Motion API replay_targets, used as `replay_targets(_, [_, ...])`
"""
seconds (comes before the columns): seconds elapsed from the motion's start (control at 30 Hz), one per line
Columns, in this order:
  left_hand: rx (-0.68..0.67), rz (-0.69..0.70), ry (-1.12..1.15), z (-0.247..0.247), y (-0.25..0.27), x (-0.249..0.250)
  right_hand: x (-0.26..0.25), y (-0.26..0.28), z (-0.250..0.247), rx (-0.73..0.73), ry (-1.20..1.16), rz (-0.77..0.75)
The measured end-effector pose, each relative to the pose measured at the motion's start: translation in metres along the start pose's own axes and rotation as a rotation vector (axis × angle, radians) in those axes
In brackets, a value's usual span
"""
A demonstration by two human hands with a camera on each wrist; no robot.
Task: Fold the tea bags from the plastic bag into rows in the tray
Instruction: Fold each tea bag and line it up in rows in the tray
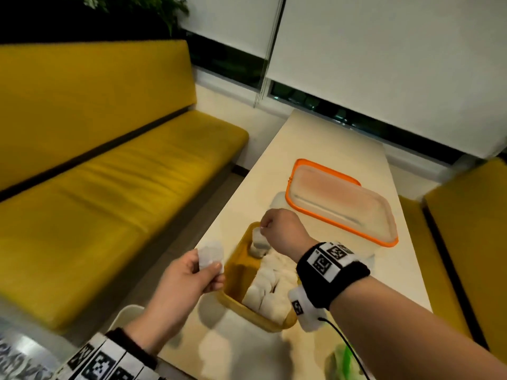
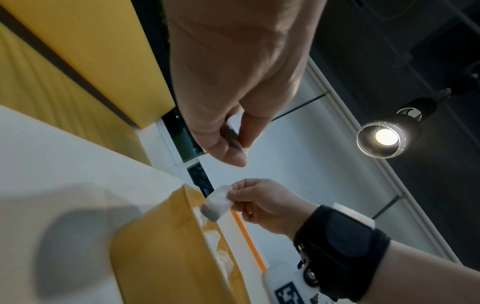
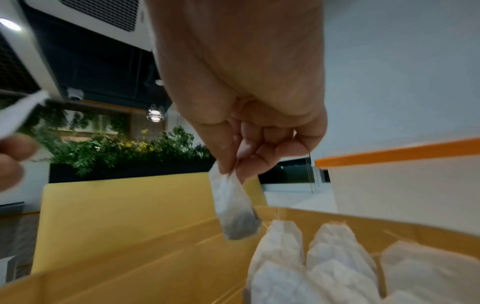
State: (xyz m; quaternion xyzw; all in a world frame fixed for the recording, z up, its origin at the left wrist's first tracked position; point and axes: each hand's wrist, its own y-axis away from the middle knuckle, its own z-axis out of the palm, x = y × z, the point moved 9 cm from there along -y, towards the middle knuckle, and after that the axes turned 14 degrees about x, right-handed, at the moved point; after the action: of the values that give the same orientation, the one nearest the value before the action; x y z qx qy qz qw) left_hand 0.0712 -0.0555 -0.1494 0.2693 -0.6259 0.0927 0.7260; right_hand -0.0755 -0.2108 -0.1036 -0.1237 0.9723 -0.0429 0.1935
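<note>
A yellow tray [image 1: 238, 267] sits on the pale table, with several white tea bags [image 1: 270, 283] laid in rows along its right side. My right hand [image 1: 267, 226] pinches a tea bag [image 1: 258, 241] by its top, hanging it over the tray's far end. In the right wrist view that tea bag [image 3: 235, 209] dangles from my fingertips above the tray [image 3: 124, 242], beside the rows [image 3: 324, 257]. My left hand [image 1: 203, 267] holds another tea bag [image 1: 210, 253] left of the tray; the left wrist view shows that bag [image 2: 232, 134] edge-on between thumb and finger.
A clear storage box with an orange-rimmed lid [image 1: 340, 201] stands behind the tray. A green-tinted plastic bag [image 1: 344, 360] lies at the table's near edge. Yellow benches [image 1: 109, 187] flank the table on both sides. A window sill runs along the far end.
</note>
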Motion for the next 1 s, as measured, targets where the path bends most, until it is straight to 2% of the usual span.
replay_targets(0.23, [0.052,-0.024,-0.001,-0.023,-0.012,-0.005,0.009,-0.019,0.044,-0.208,0.260,-0.001])
replay_targets(0.43, [0.040,-0.062,0.007,-0.022,-0.011,-0.011,0.024,-0.024,0.049,-0.180,0.354,0.053])
replay_targets(0.63, [-0.002,-0.061,-0.060,-0.012,-0.013,-0.014,0.012,-0.021,0.043,-0.178,0.357,0.061])
replay_targets(0.73, [-0.018,-0.035,-0.112,-0.008,-0.014,-0.013,-0.004,-0.021,0.022,-0.071,0.205,0.028])
replay_targets(0.8, [-0.034,-0.025,-0.142,-0.004,-0.015,-0.012,-0.024,-0.012,0.002,0.001,-0.104,-0.030])
replay_targets(0.87, [-0.047,-0.011,-0.168,0.003,-0.016,-0.010,-0.051,0.009,-0.013,-0.067,-0.360,-0.121])
replay_targets(0.9, [-0.050,0.004,-0.189,0.006,-0.017,-0.008,-0.063,0.022,-0.016,-0.139,-0.402,-0.176])
replay_targets(1.0, [-0.041,0.053,-0.279,0.016,-0.020,-0.003,-0.081,0.045,-0.013,-0.258,-0.269,-0.331])
